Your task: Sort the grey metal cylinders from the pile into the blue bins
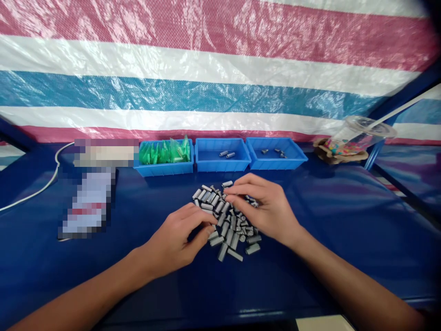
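Note:
A heap of long hex coupling nuts [225,228] mixed with small metal screws [242,238] lies on the blue table. My left hand [181,232] reaches in at the heap's left side, thumb and forefinger brought together over the nuts; what sits between them is hidden. Over the upper right part of the heap is my right hand [265,204], palm down. Its thumb and forefinger tips meet closely at the pieces, and I cannot make out what they grip. The fingers cover part of the heap.
Behind the heap stand three blue bins: one with green bags [161,151], a middle bin [222,166] with two coupling nuts, and a right bin [279,163] with several screws. A clear plastic tub [354,138] stands right; a blurred-out object [87,202] and white cable [57,172] lie left.

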The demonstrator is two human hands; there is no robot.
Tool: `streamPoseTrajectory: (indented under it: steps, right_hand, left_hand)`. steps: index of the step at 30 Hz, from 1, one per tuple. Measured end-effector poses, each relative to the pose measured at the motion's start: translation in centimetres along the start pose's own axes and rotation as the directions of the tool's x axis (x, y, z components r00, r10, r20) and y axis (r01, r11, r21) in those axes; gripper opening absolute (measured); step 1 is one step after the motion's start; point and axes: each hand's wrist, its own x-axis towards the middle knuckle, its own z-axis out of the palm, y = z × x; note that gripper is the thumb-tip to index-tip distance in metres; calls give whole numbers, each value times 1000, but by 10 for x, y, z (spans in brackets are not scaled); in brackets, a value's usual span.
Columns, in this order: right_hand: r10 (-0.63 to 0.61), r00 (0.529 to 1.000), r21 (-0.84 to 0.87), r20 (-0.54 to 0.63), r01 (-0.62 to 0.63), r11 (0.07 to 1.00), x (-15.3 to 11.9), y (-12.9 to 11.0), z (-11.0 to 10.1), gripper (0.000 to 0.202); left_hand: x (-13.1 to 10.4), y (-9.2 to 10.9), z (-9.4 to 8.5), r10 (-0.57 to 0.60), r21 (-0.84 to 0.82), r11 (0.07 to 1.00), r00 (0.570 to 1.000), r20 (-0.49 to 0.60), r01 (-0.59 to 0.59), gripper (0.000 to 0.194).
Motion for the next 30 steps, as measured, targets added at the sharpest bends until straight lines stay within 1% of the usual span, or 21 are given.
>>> streamPoseTrajectory:
  steps: [2,4,5,7,9,11,13,14,15,16,17,18,19,20,21,22,23,24,26,29,30]
  right_hand:
    - [59,998,120,26,-62,991,-6,-12,13,6]
    - [163,985,237,59,-173,956,-12,-22,24,10]
    - [228,970,291,82,-242,926,-14,-26,28,12]
    - [359,924,371,128,-380,847,-17,-31,35,17]
    - [456,872,420,181,-487,765,-17,-33,38,22]
    - [508,825,471,249,-561,680,-16,-32,38,23]
    - [512,795,515,325,-603,610,-14,-31,36,21]
    - [499,795,527,344,-604,599,-14,-30,35,18]
    - [475,811,528,342,-584,616,-14,-29,34,14]
    - [433,843,516,319,-538,666,-14,-27,32,11]
    - [366,887,487,280,-460,742,-14,-25,31,9]
    - [276,933,438,232,-353,827,-15,-23,30,10]
    - [171,968,371,181,-228,900,-16,-21,29,13]
    - [66,988,295,138,-105,950,-16,-19,29,16]
    - [-21,994,219,105,-2,976,-17,-18,29,18]
    - [-85,993,156,81,72,985,-17,-17,29,18]
    - [-121,990,109,66,114,987,-18,-16,30,17]
    - [-135,989,80,59,130,988,-18,-16,30,16]
    - [-110,992,68,63,106,992,-17,-17,31,13]
    - [3,996,110,84,-12,994,-16,-20,30,7]
    - [36,995,121,95,-48,991,-15,-21,30,8]
  left_hand:
    - [0,1,0,-44,2,999,999,-31,44,11]
    - [-1,2,0,-69,17,997,995,-72,71,12]
    - [-1,3,0,-71,29,997,993,-91,74,14]
    - [-1,4,0,-56,56,996,991,-118,63,17]
    - [0,5,1,-40,74,996,990,-136,50,15]
    - [0,6,3,-36,72,996,987,-154,47,10]
    - [0,6,3,-63,52,996,984,-169,73,4]
    - [1,6,3,-94,32,994,981,-168,101,2]
    - [1,6,3,-133,5,991,978,-159,135,2]
    - [2,6,2,-175,-28,985,974,-143,173,3]
    - [2,6,0,-215,-66,976,970,-116,208,6]
    - [3,5,-1,-247,-103,966,965,-87,238,9]
    - [3,5,-2,-269,-133,957,961,-61,259,13]
    - [3,5,-4,-281,-150,950,959,-40,272,15]
    - [3,5,-5,-285,-155,948,958,-30,278,17]
    - [3,5,-5,-282,-148,950,959,-27,275,19]
    - [2,4,-6,-273,-135,954,961,-28,267,20]
    - [1,4,-6,-260,-119,960,965,-32,255,21]
    - [0,3,-5,-225,-88,971,973,-45,221,19]
    - [-2,1,-2,-171,-33,985,979,-107,168,11]
    - [-2,0,-1,-149,-8,989,979,-140,149,14]
